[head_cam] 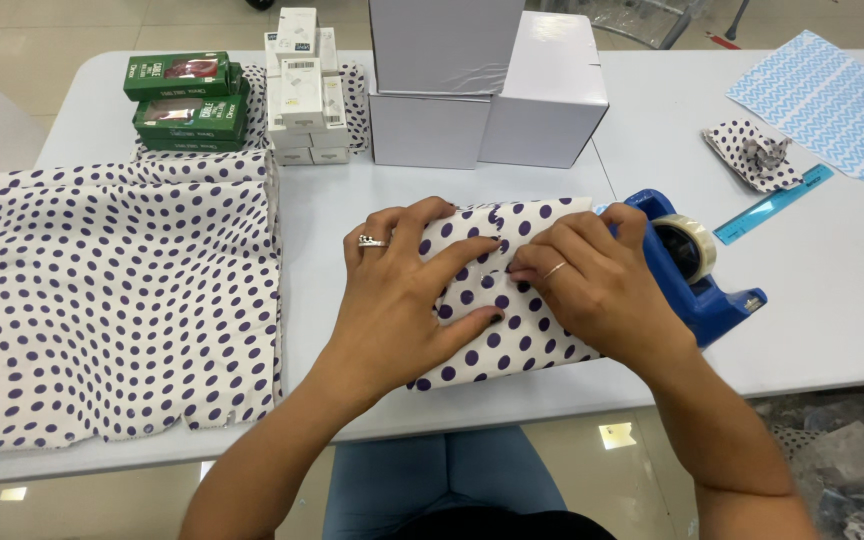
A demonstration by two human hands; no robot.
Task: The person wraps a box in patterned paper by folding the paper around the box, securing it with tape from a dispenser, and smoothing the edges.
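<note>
Tabletop (352, 210), pale grey-white, fills most of what we see, with beige floor tiles showing beyond its far edge and again below its near edge. Near the middle of the near edge lies a package wrapped in polka-dot paper (512, 330). Our left hand (402, 290) lies flat and spread on its left part, and our right hand (592, 275) presses fingertips onto the paper seam on top; neither hand closes around anything. A blue tape dispenser (712, 290) sits just beside the package on the right, touching or nearly touching the right hand. Toward the left edge lies a stack of polka-dot paper sheets (102, 300), overhanging the near edge slightly. At the far edge stand green boxes (187, 100), small white boxes (302, 85) and larger white cartons (492, 90). Toward the far right corner lie a blue zigzag sheet (832, 105), a crumpled dotted scrap (752, 155) and a blue ruler (772, 205). The cartons are cut off at the top. What the wrapping covers is hidden, and clear plastic at the lower right is hard to make out.
</note>
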